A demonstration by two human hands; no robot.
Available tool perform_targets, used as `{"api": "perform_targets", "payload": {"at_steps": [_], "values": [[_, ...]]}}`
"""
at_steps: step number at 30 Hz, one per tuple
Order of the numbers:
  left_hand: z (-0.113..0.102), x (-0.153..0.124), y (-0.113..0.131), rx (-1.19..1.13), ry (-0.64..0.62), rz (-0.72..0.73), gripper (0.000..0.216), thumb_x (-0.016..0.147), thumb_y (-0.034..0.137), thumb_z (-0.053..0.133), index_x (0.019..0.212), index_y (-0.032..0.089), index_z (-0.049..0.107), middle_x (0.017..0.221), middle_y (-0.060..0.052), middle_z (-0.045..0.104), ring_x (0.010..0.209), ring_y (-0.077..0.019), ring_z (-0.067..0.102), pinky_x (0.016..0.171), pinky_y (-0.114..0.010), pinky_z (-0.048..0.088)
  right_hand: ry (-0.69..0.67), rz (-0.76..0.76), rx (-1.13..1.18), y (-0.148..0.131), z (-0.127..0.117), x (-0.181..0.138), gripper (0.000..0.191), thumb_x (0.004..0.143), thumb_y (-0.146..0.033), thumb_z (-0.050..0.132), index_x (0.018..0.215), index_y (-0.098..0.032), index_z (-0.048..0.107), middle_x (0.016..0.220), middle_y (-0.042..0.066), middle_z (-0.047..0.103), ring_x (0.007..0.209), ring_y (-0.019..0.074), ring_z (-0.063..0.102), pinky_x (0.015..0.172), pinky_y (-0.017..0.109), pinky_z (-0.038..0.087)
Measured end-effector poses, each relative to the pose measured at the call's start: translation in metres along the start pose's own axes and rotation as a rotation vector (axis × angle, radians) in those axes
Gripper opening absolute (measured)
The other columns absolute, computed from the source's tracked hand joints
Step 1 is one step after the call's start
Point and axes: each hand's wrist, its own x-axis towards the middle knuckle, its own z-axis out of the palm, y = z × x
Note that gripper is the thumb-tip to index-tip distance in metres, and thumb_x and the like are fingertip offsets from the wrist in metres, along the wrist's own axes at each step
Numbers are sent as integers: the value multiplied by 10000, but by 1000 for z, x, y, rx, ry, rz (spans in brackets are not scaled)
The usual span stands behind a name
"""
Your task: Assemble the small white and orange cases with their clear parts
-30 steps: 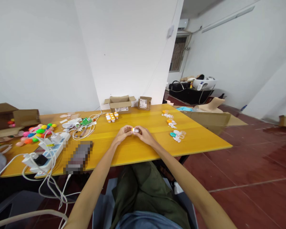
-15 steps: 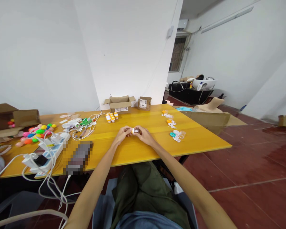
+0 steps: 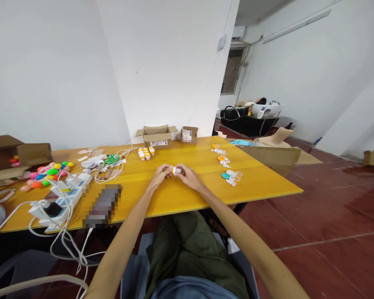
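Observation:
Between my two hands, just above the yellow table (image 3: 193, 158), is a small clear jar (image 3: 177, 170) with an orange-and-white lid and white pieces or print showing at its side. My left hand (image 3: 162, 174) is closed round the lid end. My right hand (image 3: 187, 176) grips the other end with thumb and fingers. Several similar small jars (image 3: 145, 153) with orange lids stand grouped beyond my left hand. To the right lie sets of parts: a teal ring-shaped lid (image 3: 226, 175), a clear cup (image 3: 238, 175), orange lids (image 3: 221, 158) and white pieces (image 3: 231, 182).
An open cardboard box (image 3: 157, 137) and a smaller box (image 3: 188, 135) stand against the wall. On the left are a power strip (image 3: 68, 199) with tangled cables, a blurred phone (image 3: 102, 205), colourful balls (image 3: 51, 171) and another carton (image 3: 34, 153).
The jar has turned slightly in my fingers, so its dark-and-white side shows more clearly. Both hands stay in nearly the same place.

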Motion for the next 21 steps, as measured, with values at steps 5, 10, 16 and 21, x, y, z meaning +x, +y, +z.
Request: {"api": "perform_targets", "payload": {"at_steps": [5, 10, 16, 21], "values": [[-1, 1, -2, 34, -38, 2, 412, 738, 585, 757, 796, 182, 695, 621, -7, 641, 629, -145, 585, 645, -274, 458, -1, 3, -10, 1, 0, 0, 141, 828, -302, 627, 947, -231, 653, 928, 31, 728, 802, 199, 642, 773, 323, 502], [-1, -3, 2, -26, -21, 15, 379, 653, 487, 842, 837, 191, 692, 811, -28, 711, 762, -160, 630, 699, -274, 476, -4, 17, -9, 2, 1, -1, 157, 836, -315, 621, 963, -232, 665, 911, 30, 725, 786, 198, 639, 747, 318, 501], [0, -5, 5, -58, -7, 32, 383, 622, 438, 866, 865, 197, 694, 892, -30, 722, 826, -163, 642, 731, -267, 485, -3, 11, -14, 4, 2, 0, 179, 839, -325, 613, 986, -238, 666, 911, 28, 720, 778, 199, 629, 729, 316, 496], [-1, 0, -1, 0, 0, 6, 384, 731, 555, 766, 828, 191, 692, 682, -9, 667, 667, -146, 605, 658, -268, 470, 6, -1, -10, 2, 1, 0, 157, 833, -317, 614, 962, -239, 653, 908, 22, 718, 781, 197, 633, 757, 322, 500]]}}
